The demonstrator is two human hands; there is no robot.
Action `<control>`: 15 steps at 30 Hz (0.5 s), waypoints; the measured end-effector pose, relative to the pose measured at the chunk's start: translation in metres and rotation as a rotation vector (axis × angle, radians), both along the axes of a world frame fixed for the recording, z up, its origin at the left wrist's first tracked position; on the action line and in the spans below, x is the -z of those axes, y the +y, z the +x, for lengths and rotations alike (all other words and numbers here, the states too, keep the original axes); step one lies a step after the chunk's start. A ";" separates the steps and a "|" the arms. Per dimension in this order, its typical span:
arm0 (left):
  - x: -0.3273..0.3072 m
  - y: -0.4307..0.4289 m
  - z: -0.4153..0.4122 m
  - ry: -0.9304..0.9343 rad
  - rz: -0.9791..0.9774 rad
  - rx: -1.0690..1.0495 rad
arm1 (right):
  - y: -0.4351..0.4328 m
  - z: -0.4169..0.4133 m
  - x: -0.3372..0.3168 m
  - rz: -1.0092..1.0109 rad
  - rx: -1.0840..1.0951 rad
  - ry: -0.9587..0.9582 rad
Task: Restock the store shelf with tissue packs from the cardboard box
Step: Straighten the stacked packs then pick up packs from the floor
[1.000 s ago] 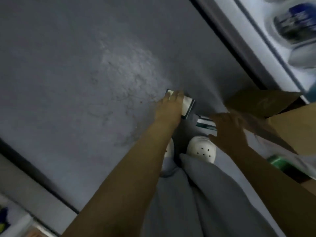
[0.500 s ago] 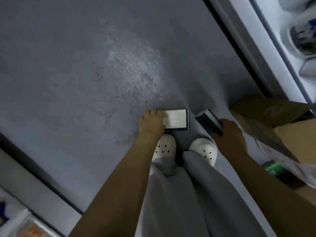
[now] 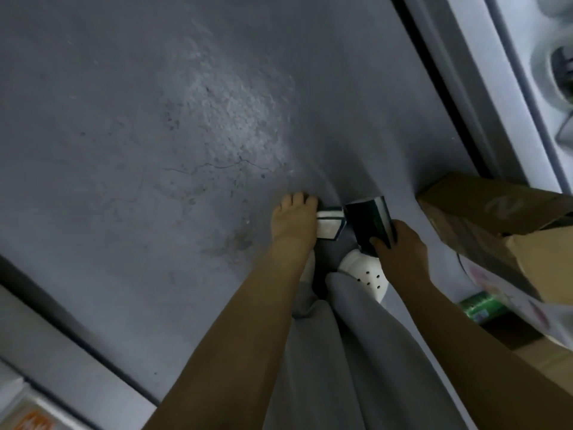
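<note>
**Inspector:** Your single head camera looks from above, steeply down along your own arms to the floor (image 3: 155, 150).

**Operator:** How near does it sit?

**Inspector:** Close. Your left hand (image 3: 293, 218) and right hand (image 3: 400, 246) fall mid-frame, a white shoe (image 3: 369, 274) just below them; the cardboard box (image 3: 496, 206) lies at the right edge, the shelf (image 3: 524, 125) in the far right corner.

Cracked grey floor (image 3: 155, 135) carries a cardboard box (image 3: 483, 209) and white clogs (image 3: 369, 274).

I'm standing in a shop aisle.
Grey concrete floor (image 3: 155, 135) between two white shelf units (image 3: 521, 119) holding packaged goods (image 3: 562, 69), cardboard box (image 3: 483, 206) beside me.
</note>
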State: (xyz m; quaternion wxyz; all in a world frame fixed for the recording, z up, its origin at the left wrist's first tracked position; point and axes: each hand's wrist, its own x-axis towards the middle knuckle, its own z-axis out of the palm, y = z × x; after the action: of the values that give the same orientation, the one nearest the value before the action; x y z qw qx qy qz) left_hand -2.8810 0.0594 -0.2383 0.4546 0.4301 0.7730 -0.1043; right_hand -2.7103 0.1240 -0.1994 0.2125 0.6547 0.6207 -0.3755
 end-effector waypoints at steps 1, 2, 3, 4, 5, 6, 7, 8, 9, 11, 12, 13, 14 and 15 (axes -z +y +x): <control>-0.012 0.001 -0.001 0.008 -0.001 -0.100 | -0.001 -0.003 -0.011 0.015 0.030 0.008; -0.024 0.001 -0.004 0.015 -0.014 -0.229 | -0.002 -0.006 -0.020 0.025 0.070 0.031; -0.039 0.002 -0.009 0.002 -0.036 -0.382 | -0.001 -0.012 -0.034 0.022 0.129 0.058; -0.056 0.002 -0.016 -0.038 -0.050 -0.555 | 0.000 -0.020 -0.048 0.017 0.185 0.086; -0.074 0.003 -0.023 -0.109 -0.040 -0.747 | 0.002 -0.029 -0.064 0.014 0.233 0.123; -0.096 0.006 -0.031 -0.203 0.014 -0.952 | 0.006 -0.040 -0.083 0.022 0.281 0.181; -0.119 0.008 -0.038 -0.298 0.099 -1.139 | 0.010 -0.051 -0.100 0.032 0.349 0.256; -0.146 0.011 -0.048 -0.375 0.193 -1.284 | 0.015 -0.064 -0.122 0.044 0.439 0.341; -0.176 0.012 -0.058 -0.430 0.277 -1.381 | 0.022 -0.079 -0.147 0.043 0.533 0.412; -0.238 0.013 -0.079 -0.487 0.411 -1.484 | 0.038 -0.108 -0.202 0.024 0.678 0.533; -0.267 0.012 -0.089 -0.494 0.473 -1.499 | 0.044 -0.120 -0.229 0.012 0.714 0.598; -0.300 0.010 -0.100 -0.486 0.536 -1.506 | 0.050 -0.131 -0.260 -0.006 0.723 0.671; -0.335 0.009 -0.111 -0.468 0.593 -1.504 | 0.055 -0.142 -0.292 -0.026 0.707 0.744; -0.372 0.008 -0.121 -0.447 0.631 -1.505 | 0.060 -0.153 -0.328 -0.048 0.686 0.799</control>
State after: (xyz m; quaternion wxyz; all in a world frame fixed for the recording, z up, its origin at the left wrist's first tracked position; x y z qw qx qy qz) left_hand -3.0020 0.0670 0.1340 0.4035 -0.0822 0.7381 0.5345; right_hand -2.8630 0.1840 0.1286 -0.1608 0.6208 0.3945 -0.6581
